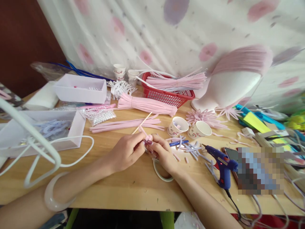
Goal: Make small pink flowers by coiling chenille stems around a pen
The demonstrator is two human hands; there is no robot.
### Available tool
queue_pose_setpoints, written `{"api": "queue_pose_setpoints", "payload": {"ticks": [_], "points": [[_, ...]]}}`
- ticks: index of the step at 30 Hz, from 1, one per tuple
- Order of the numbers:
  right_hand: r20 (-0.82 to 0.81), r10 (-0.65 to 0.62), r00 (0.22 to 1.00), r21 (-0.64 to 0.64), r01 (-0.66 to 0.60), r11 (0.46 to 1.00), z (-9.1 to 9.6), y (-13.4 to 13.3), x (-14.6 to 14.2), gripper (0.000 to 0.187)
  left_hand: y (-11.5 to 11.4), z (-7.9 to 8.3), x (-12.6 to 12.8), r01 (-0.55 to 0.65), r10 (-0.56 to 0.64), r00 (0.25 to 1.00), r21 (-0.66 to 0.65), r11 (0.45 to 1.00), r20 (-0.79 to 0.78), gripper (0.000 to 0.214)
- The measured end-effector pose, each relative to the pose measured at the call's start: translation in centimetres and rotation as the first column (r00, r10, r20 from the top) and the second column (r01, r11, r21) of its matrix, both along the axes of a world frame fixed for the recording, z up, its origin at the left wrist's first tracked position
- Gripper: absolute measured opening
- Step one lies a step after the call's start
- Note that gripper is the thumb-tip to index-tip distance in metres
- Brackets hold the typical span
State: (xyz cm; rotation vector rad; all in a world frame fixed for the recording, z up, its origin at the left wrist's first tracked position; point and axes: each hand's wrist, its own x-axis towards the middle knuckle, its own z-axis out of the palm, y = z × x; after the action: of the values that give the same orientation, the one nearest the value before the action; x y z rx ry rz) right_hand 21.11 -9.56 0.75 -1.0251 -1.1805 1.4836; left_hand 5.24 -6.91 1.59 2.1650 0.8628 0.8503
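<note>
Close together over the middle of the table, both my hands work on a pink pipe cleaner (148,137). My left hand (127,151) pinches it from the left side, and a straight piece sticks up above the fingers. My right hand (163,153) has its fingers closed on the coiled part; the fingertips partly hide it. A thin pale stick (142,123) slants up behind my left fingers, and I cannot tell whether it is held. Under my right hand lies a pale ring (164,178), perhaps a tape roll. Loose pink pipe cleaners (124,124) lie just beyond my hands.
Right of my hands are cut lilac pieces (194,151), a blue pen (178,143), two paper cups (177,126) and a blue glue gun (221,165). Behind stand a red basket (164,95) and a white mannequin head (233,86). White boxes (79,89) and a white cable (89,152) occupy the left.
</note>
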Motion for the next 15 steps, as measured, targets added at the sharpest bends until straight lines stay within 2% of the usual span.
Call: {"api": "queue_pose_setpoints", "payload": {"ticks": [7, 9, 12, 15], "points": [[-0.296, 0.057, 0.953, -0.212, -0.124, 0.969, 0.10, 0.13, -0.07, 0.014, 0.06, -0.05, -0.16, -0.010, 0.014, 0.999, 0.088, 0.996, -0.040, 0.016], [-0.296, 0.049, 0.954, -0.208, -0.114, 0.971, -0.02, 0.08, -0.22, 0.015, 0.07, -0.09, -0.14, -0.013, 0.015, 1.000, 0.065, 0.998, -0.021, 0.017], [-0.211, 0.004, 0.978, -0.142, -0.034, 0.989, -0.52, 0.05, -0.41, 0.016, 0.06, -0.06, -0.04, -0.021, 0.021, 1.000, 0.000, 1.000, 0.004, 0.020], [-0.179, -0.001, 0.984, -0.114, -0.020, 0.993, -0.86, 0.06, -0.49, 0.018, -0.07, 0.22, 0.16, -0.023, 0.028, 0.999, -0.124, 0.992, 0.040, 0.022]]}}
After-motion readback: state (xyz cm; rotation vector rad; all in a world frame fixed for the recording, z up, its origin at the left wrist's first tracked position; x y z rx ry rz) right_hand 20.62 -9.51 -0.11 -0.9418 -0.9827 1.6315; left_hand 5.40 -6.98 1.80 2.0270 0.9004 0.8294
